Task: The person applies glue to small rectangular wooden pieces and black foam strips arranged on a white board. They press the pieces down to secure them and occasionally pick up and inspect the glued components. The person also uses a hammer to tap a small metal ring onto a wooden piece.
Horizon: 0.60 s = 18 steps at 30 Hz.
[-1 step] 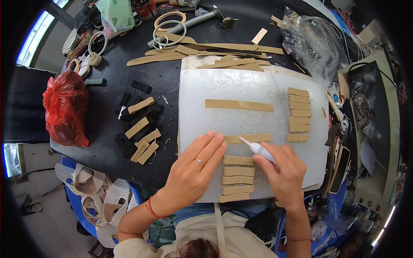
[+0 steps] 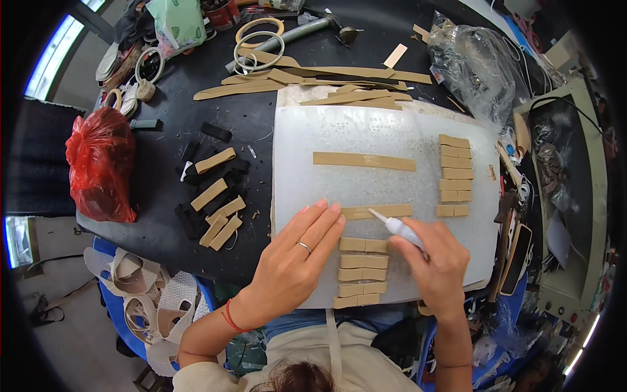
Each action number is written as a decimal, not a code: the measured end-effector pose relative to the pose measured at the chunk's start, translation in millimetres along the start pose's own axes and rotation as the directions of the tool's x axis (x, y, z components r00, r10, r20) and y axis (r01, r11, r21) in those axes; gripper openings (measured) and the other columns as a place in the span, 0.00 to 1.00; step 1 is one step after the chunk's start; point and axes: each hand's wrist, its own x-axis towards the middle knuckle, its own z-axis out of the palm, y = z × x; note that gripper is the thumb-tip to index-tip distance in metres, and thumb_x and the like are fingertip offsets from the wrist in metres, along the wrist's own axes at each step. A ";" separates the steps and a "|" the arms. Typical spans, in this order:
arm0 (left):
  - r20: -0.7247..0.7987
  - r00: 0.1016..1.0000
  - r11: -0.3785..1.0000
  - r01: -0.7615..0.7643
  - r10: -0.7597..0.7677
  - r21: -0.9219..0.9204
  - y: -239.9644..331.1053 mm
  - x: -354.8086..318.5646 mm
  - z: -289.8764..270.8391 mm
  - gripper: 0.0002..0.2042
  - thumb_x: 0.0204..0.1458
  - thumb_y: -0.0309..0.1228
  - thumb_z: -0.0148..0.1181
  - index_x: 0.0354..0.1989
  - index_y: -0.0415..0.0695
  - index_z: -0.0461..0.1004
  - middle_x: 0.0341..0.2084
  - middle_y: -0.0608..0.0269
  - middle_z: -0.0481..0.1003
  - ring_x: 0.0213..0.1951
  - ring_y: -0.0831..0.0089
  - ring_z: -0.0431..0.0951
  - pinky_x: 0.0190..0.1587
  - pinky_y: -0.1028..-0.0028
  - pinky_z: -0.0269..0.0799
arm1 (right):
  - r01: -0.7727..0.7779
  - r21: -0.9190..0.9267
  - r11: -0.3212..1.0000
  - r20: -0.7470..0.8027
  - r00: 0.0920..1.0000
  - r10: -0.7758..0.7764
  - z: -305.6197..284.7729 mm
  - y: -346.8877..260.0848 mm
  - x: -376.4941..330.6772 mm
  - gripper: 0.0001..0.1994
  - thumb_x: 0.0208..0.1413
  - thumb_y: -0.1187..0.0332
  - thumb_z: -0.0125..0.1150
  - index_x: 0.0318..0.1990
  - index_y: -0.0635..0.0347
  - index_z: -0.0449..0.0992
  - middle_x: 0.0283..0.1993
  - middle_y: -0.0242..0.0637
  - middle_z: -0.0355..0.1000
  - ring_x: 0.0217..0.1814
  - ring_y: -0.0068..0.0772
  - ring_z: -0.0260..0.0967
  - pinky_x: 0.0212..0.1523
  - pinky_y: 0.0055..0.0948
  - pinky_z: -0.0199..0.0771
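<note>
In my right hand (image 2: pixel 436 261) is a small white squeeze bottle of glue (image 2: pixel 403 231), closed between thumb and fingers. Its narrow nozzle points left and touches, or nearly touches, the middle of a flat tan strip (image 2: pixel 395 210). My left hand (image 2: pixel 292 251) lies flat with straight fingers, the fingertips on the strip's left end. Farther off, a second tan strip (image 2: pixel 330 158) lies flat, a shiny patch at its middle. Just below the nearer strip, several folded tan bands (image 2: pixel 364 262) form a column between my hands. All of these rest on a whitish board (image 2: pixel 424 255).
Another column of folded tan bands (image 2: pixel 455 163) is at the board's right. Loose tan and black bands (image 2: pixel 209 195) lie left of it, near a red plastic bag (image 2: pixel 100 166). Long tan strips (image 2: pixel 356 70), a hammer (image 2: pixel 297 32) and clear plastic (image 2: pixel 467 65) occupy the back.
My right hand and the glue bottle have shifted slightly right, the nozzle moving along the strip. My left hand keeps its place on the strip's end.
</note>
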 end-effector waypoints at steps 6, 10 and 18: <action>-0.021 0.999 0.999 0.050 -0.050 -0.012 2.4 0.5 1.0 0.23 0.40 0.12 0.51 0.50 0.32 0.75 0.52 0.49 0.74 0.57 0.53 0.72 0.60 0.60 0.69 | -0.018 0.015 1.000 0.076 0.997 0.016 -6.6 -12.6 5.5 0.13 0.46 0.73 0.72 0.39 0.64 0.77 0.27 0.40 0.71 0.27 0.39 0.67 0.27 0.33 0.68; -0.018 0.999 0.999 0.037 -0.037 -0.007 3.5 2.6 0.8 0.22 0.42 0.14 0.52 0.50 0.32 0.75 0.52 0.49 0.73 0.57 0.53 0.72 0.59 0.60 0.69 | -0.060 0.011 0.998 0.062 0.996 0.059 -13.0 -10.3 6.1 0.12 0.47 0.72 0.71 0.38 0.64 0.76 0.26 0.40 0.70 0.26 0.40 0.66 0.27 0.35 0.67; 0.012 0.992 0.991 0.125 -0.124 -0.056 7.1 -3.0 -2.4 0.25 0.42 0.10 0.50 0.53 0.33 0.72 0.58 0.45 0.68 0.61 0.48 0.67 0.61 0.58 0.65 | -0.126 0.027 0.992 0.038 0.991 0.125 -14.9 -9.3 3.3 0.11 0.49 0.72 0.70 0.39 0.64 0.76 0.30 0.41 0.73 0.29 0.39 0.70 0.28 0.32 0.69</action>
